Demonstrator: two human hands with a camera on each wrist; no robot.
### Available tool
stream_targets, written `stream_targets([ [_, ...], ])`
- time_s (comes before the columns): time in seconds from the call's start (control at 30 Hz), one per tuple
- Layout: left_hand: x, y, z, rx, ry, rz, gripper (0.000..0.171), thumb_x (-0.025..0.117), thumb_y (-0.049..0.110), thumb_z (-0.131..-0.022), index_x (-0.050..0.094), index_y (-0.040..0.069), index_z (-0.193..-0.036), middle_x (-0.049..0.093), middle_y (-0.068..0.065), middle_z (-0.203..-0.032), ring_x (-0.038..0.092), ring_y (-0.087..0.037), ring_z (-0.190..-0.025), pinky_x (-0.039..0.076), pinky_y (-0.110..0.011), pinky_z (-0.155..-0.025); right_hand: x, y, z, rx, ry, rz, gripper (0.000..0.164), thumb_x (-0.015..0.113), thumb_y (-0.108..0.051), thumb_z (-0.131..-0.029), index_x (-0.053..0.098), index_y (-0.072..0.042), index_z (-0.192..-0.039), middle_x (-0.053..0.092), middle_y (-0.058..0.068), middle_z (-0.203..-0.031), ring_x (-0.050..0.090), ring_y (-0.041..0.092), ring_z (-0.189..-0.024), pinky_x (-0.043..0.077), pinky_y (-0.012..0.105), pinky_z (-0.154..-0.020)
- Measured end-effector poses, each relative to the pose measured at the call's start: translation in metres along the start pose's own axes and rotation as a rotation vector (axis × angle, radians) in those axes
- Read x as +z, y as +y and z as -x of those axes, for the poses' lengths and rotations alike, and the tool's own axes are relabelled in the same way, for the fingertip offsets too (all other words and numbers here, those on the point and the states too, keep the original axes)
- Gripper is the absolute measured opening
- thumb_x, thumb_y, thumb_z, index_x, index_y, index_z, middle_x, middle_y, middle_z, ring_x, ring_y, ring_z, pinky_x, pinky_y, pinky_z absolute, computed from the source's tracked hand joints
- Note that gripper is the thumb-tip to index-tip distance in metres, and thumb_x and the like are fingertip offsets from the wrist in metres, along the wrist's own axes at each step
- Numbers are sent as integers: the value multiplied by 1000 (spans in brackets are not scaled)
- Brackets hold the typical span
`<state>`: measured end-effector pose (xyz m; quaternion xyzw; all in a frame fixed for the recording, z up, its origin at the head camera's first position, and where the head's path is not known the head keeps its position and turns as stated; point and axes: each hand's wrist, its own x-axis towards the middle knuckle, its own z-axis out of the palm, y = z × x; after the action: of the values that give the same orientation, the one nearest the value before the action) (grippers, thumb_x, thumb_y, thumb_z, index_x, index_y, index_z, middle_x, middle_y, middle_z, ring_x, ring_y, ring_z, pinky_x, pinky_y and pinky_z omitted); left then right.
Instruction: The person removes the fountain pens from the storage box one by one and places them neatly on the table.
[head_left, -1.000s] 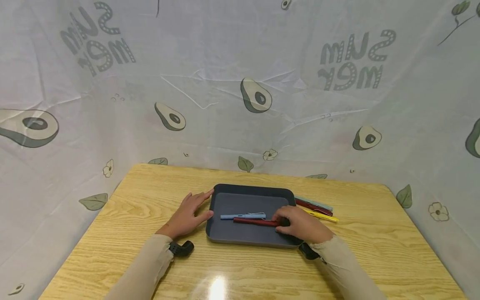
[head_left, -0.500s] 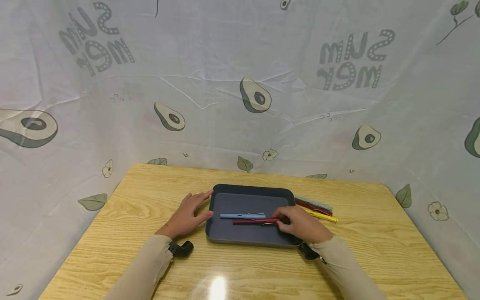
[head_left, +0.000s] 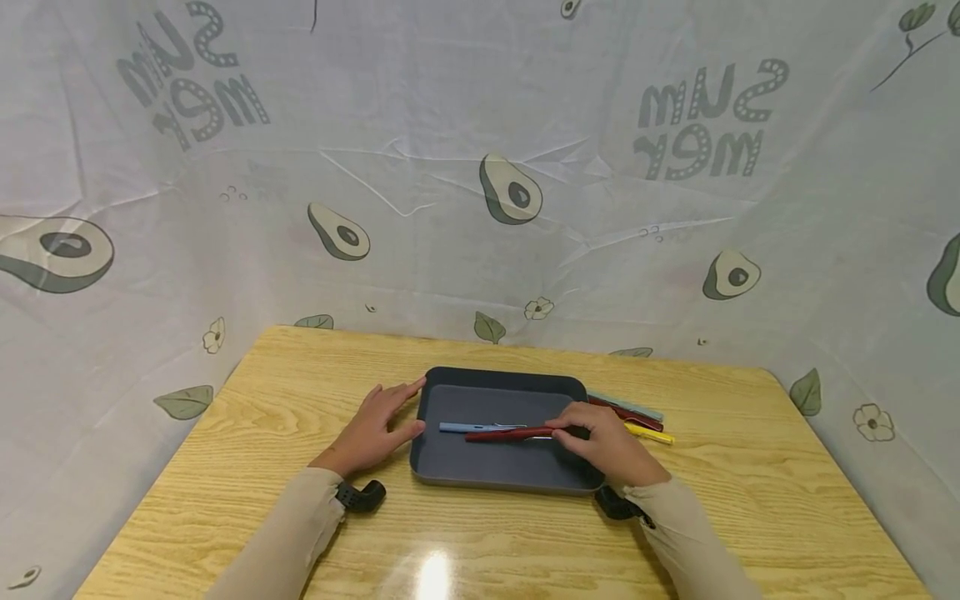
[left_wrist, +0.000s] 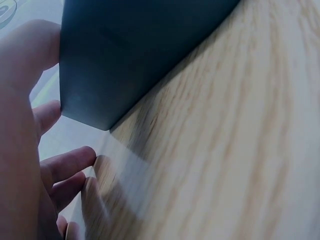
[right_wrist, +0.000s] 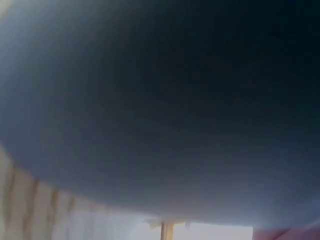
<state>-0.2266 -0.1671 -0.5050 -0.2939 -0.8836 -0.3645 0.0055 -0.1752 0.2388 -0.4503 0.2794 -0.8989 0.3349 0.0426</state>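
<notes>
A dark grey tray (head_left: 487, 408) lies on the wooden table. My right hand (head_left: 611, 447) reaches over its right side and pinches the end of a dark red pen (head_left: 504, 435) between thumb and fingers. That pen slants upward toward the hand, crossing over a light blue pen (head_left: 456, 427) inside the tray. At the tray's left side, my left hand (head_left: 372, 432) rests with fingers extended, fingertips right at the rim. The left wrist view shows the thumb and a fingertip against the tray's outer wall (left_wrist: 125, 55). In the right wrist view, the blurred tray wall (right_wrist: 150, 125) hides the pinch.
Right of the tray lie a yellow pen (head_left: 651, 433), another dark red pen (head_left: 637, 418) and a pale green pen (head_left: 630, 406); the tray and right hand partly cover them. A patterned white curtain (head_left: 420, 283) hangs behind the table (head_left: 315, 375).
The right hand has shifted slightly away from the body, lifting the near end of the dark red pen so it overlaps the light blue pen. The left hand stays put.
</notes>
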Motion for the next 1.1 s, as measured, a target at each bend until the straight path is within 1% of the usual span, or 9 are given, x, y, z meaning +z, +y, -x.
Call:
stream_targets([
  [0.1, 0, -1, -1, 3, 1, -2, 72, 62, 47, -103, 32, 27, -165, 46, -10, -159, 37, -37, -150, 7, -61, -126, -2, 1, 2, -3, 76, -42, 19, 72, -11, -98, 79, -19, -114, 72, -11, -102, 66, 5, -89, 55, 27, -71],
  [0.17, 0, -2, -1, 2, 0, 1, 72, 62, 47, -103, 31, 27, -165, 46, -10, -160, 36, -37, -151, 7, -60, -127, -3, 1, 3, 8, 107, -60, 20, 72, -11, -98, 78, -20, -115, 72, -10, -102, 64, 5, -85, 53, 26, -67],
  [0.3, 0, -3, -1, 1, 1, 1, 72, 63, 46, -103, 32, 26, -165, 46, -10, -160, 36, -37, -151, 6, -60, -127, -3, 2, 5, 28, 151, -90, 17, 72, -9, -98, 77, -20, -109, 73, -5, -99, 59, 6, -72, 46, 25, -59],
  [0.4, 0, -3, -2, 5, 2, 3, 72, 63, 45, -103, 32, 25, -165, 45, -11, -160, 36, -37, -151, 6, -59, -127, -3, 5, 7, 56, 171, -92, 13, 71, -9, -99, 75, -21, -103, 72, -4, -97, 56, 6, -71, 44, 26, -59],
  [0.53, 0, -1, -4, 9, 2, 2, 72, 63, 45, -103, 32, 24, -165, 45, -10, -160, 35, -37, -151, 6, -59, -127, -5, 8, 9, 76, 178, -95, 11, 71, -9, -99, 74, -20, -99, 71, -3, -98, 59, 6, -76, 45, 27, -60],
  [0.67, -1, 0, -3, 6, -2, 0, 73, 63, 45, -103, 32, 23, -165, 45, -10, -160, 35, -37, -151, 5, -60, -127, -6, 8, 8, 70, 171, -105, 7, 70, -10, -100, 74, -15, -98, 71, -3, -100, 62, 8, -81, 47, 27, -61],
  [0.77, -1, 1, -2, 10, 0, 0, 72, 63, 44, -103, 32, 23, -165, 45, -10, -160, 36, -38, -151, 6, -61, -126, -6, 8, 8, 82, 177, -111, 7, 69, -11, -101, 74, -14, -98, 71, -4, -100, 64, 9, -84, 49, 28, -62],
  [1.03, 0, 2, 0, 15, 0, -1, 71, 62, 44, -103, 33, 23, -164, 45, -9, -160, 37, -38, -150, 6, -62, -126, -12, 5, 11, 123, 180, -127, 7, 69, -11, -101, 74, -15, -100, 71, -3, -103, 66, 10, -90, 57, 30, -74],
  [1.1, 0, 2, 0, 14, -1, 2, 71, 62, 44, -103, 33, 23, -165, 45, -9, -160, 36, -38, -150, 6, -62, -126, -14, 6, 11, 129, 181, -144, 6, 69, -8, -101, 73, -13, -100, 71, -1, -103, 67, 11, -89, 57, 30, -74],
])
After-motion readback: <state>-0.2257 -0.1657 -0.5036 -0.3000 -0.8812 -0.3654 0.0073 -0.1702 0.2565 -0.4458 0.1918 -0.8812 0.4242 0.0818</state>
